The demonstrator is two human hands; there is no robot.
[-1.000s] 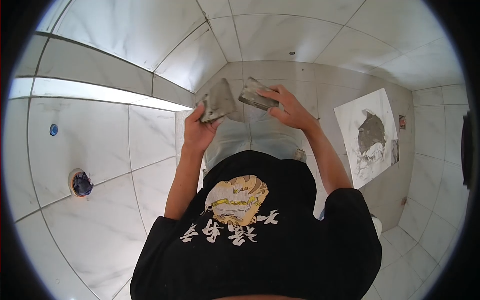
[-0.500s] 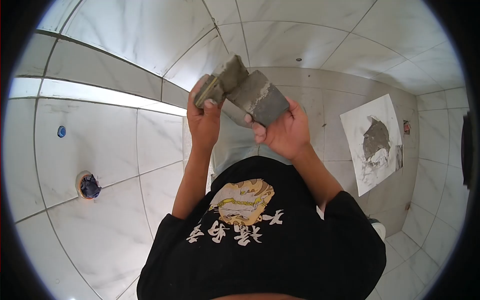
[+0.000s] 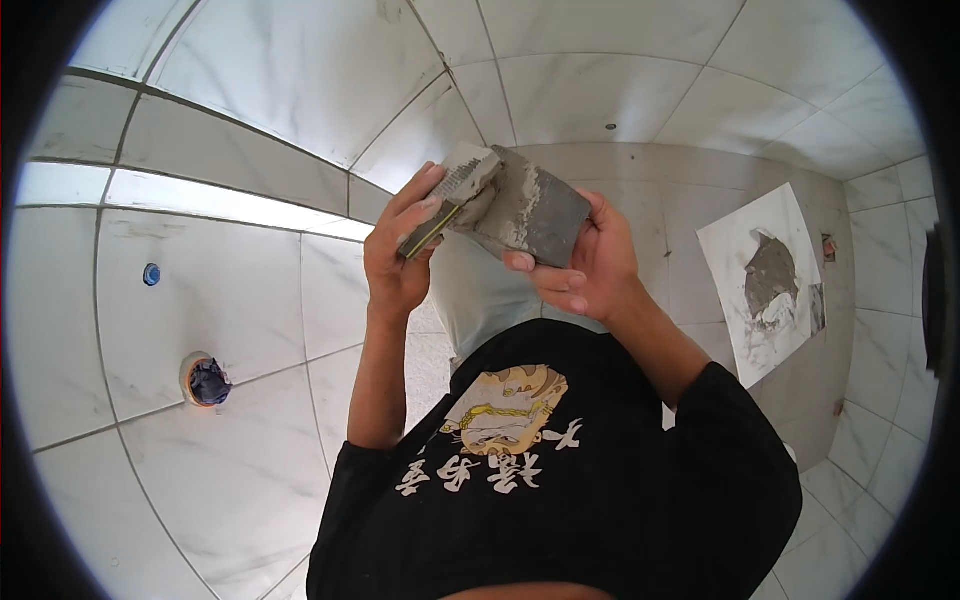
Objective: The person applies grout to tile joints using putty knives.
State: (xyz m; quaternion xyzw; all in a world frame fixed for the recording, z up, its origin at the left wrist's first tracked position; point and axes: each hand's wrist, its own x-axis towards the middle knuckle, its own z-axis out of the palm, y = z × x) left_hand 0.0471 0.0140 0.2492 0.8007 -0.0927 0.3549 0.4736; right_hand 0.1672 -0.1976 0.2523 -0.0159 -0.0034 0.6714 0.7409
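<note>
My left hand (image 3: 393, 262) is closed on a mortar-smeared block (image 3: 462, 178) with a ribbed pale face and a yellowish line along its edge. Its exact kind does not show. In my right hand (image 3: 607, 258) is a flat grey scraper (image 3: 553, 217), gripped by its right side, with a streak of pale mortar across it. The scraper's left edge meets the block in front of my chest, and wet grey mortar lies where the two come together.
To the right, a white sheet (image 3: 735, 235) on the floor carries a heap of grey mortar (image 3: 771, 275). Marble-patterned tiles (image 3: 215, 290) cover the left side, with a stuffed round pipe opening (image 3: 208, 382) and a blue plug (image 3: 152, 274). A tiled ledge (image 3: 240, 140) runs behind.
My left hand has turned the block, so its ribbed face now shows upward. The scraper has shifted slightly right and lies flatter against it. The whole view has moved a little.
</note>
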